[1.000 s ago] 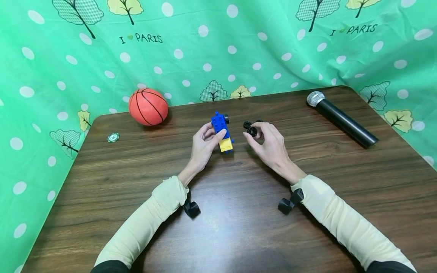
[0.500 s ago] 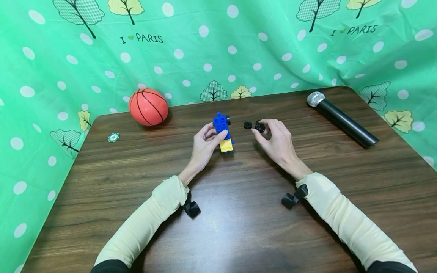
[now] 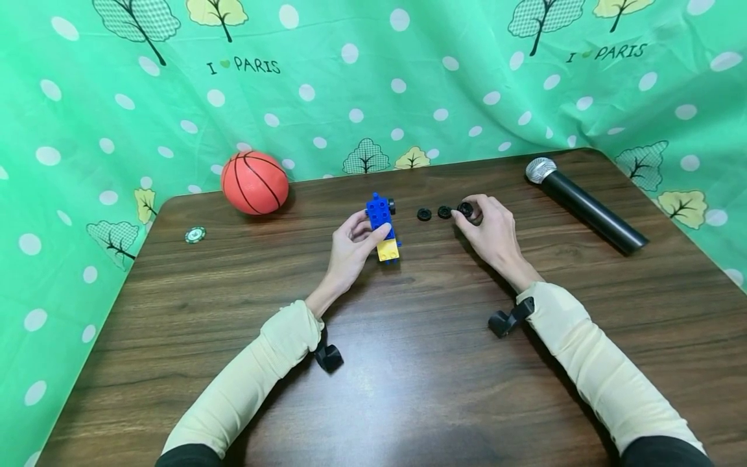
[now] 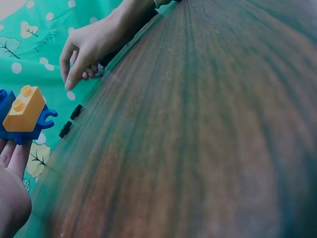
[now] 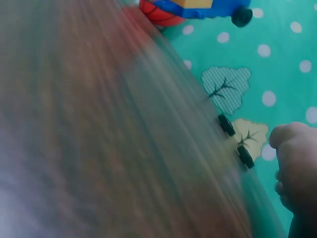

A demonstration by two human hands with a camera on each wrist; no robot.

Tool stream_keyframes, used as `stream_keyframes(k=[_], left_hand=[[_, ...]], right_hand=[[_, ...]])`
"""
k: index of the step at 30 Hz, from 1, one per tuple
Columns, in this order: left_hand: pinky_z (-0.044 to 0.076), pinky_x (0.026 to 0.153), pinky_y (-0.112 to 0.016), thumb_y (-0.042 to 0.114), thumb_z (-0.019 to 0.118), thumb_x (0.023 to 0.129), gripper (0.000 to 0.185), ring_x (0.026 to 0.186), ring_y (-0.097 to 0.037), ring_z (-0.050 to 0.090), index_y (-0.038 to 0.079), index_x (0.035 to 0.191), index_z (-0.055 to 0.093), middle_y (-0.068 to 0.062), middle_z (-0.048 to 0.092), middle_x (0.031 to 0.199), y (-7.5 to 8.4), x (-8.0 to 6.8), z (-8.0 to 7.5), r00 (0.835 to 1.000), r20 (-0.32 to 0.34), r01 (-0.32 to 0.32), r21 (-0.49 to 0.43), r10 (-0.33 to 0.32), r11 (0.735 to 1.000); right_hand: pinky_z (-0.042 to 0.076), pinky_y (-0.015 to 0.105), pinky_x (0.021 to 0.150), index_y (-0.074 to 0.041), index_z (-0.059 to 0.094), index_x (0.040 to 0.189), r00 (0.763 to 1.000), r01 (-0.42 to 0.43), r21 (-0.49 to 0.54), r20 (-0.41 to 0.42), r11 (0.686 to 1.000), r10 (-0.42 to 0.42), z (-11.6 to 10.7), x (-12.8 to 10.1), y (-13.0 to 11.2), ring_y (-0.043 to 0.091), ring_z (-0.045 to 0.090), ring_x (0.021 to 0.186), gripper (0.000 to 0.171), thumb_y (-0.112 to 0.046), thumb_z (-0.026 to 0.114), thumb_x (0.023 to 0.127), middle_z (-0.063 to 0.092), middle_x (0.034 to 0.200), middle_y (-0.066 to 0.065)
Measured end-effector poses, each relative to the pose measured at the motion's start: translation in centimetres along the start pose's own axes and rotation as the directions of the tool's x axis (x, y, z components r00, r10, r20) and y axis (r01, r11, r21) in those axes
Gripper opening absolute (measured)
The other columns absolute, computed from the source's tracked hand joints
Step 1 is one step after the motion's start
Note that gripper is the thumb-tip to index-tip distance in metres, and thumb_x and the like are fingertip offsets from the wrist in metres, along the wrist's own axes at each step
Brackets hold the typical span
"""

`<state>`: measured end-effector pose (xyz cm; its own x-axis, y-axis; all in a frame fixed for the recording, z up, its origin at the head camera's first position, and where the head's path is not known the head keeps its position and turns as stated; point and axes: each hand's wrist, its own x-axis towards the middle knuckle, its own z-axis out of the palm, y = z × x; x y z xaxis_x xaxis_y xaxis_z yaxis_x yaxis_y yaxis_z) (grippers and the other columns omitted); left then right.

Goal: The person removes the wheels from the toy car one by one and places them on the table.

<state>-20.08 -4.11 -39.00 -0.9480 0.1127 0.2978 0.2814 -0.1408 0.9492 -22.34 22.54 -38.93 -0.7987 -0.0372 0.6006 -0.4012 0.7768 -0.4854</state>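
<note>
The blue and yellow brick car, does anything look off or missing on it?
Yes. The brick car, held off the table by the left hand, shows only one black wheel at its far end. Two loose wheels lie on the table beside it, and the right hand pinches a third.

A blue and yellow plastic block car (image 3: pixel 382 227) is held up off the brown wooden table (image 3: pixel 408 363). Three small black round wheels: two (image 3: pixel 424 215) (image 3: pixel 444 212) lie flat, one (image 3: pixel 465 209) is pinched in fingers (image 3: pixel 461 220).

Table (image 3: pixel 408 363): basketball (image 3: pixel 255 182), microphone (image 3: pixel 585 204), 2 wheels (image 3: pixel 424 214)
</note>
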Motion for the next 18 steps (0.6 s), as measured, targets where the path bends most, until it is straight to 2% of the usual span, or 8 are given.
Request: stream_keyframes(k=[10,18], left_hand=[[0.052,0.077,-0.026,0.017,0.072,0.085,0.041,0.079,-0.015,0.063,0.001,0.121,0.059,-0.009,0.067,0.094,0.2,0.0,0.1,1.000,0.002,0.007,-0.013,-0.007,1.000],[0.051,0.078,-0.025,0.014,0.071,0.087,0.044,0.081,-0.014,0.063,-0.002,0.124,0.056,-0.009,0.066,0.095,0.4,0.0,0.0,0.999,0.008,0.048,-0.018,-0.048,0.999]], right_hand=[[0.040,0.041,0.068,-0.002,0.061,0.107,0.996,-0.065,-0.029,0.061,0.997,0.067,0.2,0.5,1.1,0.027,0.052,0.076,0.028,-0.023,0.065,0.090,0.054,0.084,0.013],[0.040,0.046,0.070,0.000,0.059,0.112,0.987,-0.070,-0.090,0.137,0.994,0.082,0.3,0.8,1.7,0.033,0.048,0.081,0.031,-0.022,0.063,0.090,0.053,0.090,0.017]])
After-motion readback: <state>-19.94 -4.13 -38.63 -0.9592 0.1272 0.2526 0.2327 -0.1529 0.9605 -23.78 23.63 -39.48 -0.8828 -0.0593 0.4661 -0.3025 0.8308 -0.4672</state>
